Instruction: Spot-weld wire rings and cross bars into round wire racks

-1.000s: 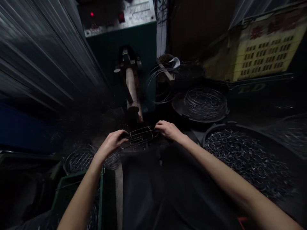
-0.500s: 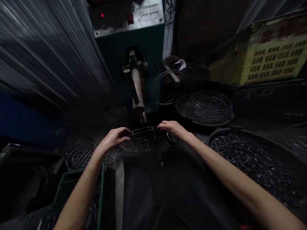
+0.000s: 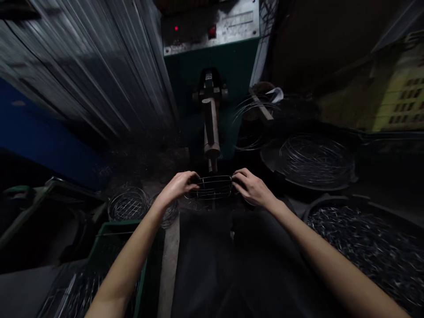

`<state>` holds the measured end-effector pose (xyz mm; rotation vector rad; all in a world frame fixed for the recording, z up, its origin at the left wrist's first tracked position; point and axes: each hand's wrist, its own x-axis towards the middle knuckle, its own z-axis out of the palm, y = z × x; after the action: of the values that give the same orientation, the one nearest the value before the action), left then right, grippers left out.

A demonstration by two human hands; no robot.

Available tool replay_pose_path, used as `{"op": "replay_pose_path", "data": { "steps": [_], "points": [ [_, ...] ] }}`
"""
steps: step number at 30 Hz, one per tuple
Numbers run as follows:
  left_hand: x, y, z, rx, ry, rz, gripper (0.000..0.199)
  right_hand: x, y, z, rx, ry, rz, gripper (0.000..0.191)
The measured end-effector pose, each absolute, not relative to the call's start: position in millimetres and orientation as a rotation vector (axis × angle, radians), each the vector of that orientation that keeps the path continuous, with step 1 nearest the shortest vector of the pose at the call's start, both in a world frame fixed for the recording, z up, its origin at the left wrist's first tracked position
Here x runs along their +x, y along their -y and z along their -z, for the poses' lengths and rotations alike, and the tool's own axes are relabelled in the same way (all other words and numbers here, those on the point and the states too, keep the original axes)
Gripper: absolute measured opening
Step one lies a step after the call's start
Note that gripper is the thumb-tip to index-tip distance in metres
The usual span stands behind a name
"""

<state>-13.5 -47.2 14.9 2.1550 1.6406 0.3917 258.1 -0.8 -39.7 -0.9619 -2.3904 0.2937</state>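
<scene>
Between my hands is a wire rack of thin metal rods, just below the tip of the machine's arm. My left hand pinches the rack's left end between thumb and fingers. At the right end, the fingers and thumb of my right hand are closed on its rim. The green machine with a red light stands directly ahead. Shadow hides the underside of the rack.
Round wire grids lie at the left above a green crate. To the right are a tray of coiled wires and a tub of short metal pieces. A yellow crate stands at the far right.
The view has swung left, so the surroundings sit further right. My right hand now has its thumb and fingers round the rack's end, and the rack looks more level.
</scene>
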Motion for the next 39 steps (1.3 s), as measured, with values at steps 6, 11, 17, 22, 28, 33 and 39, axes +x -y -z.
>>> {"op": "replay_pose_path", "data": {
  "steps": [6, 11, 17, 22, 28, 33, 39],
  "points": [
    [-7.5, 41.9, -6.0, 2.167, -1.639, -0.385, 0.027, 239.2, 12.3, 25.7, -1.006, 2.275, -0.215, 0.029],
    [7.2, 37.6, -3.3, 2.195, -1.613, -0.393, 0.025, 220.5, 12.4, 31.3, -1.0, 2.464, -0.101, 0.029],
    [12.8, 30.2, 4.0, 2.236, -1.639, -0.422, 0.025, 216.7, 5.8, 37.5, -1.061, 2.428, -0.089, 0.028],
    [16.0, 27.5, 11.0, 2.235, -1.657, -0.422, 0.023, 216.2, 3.6, 38.6, -1.103, 2.391, -0.06, 0.033],
    [16.8, 29.8, 11.7, 2.174, -1.649, -0.449, 0.022, 220.9, -4.6, 34.8, -1.099, 2.417, -0.089, 0.035],
    [14.9, 29.6, 8.4, 2.186, -1.642, -0.486, 0.023, 224.5, -8.0, 33.0, -1.071, 2.406, -0.19, 0.03],
    [14.2, 23.5, 3.7, 2.205, -1.663, -0.476, 0.024, 220.8, -9.4, 33.3, -1.12, 2.357, -0.156, 0.029]
  ]
}}
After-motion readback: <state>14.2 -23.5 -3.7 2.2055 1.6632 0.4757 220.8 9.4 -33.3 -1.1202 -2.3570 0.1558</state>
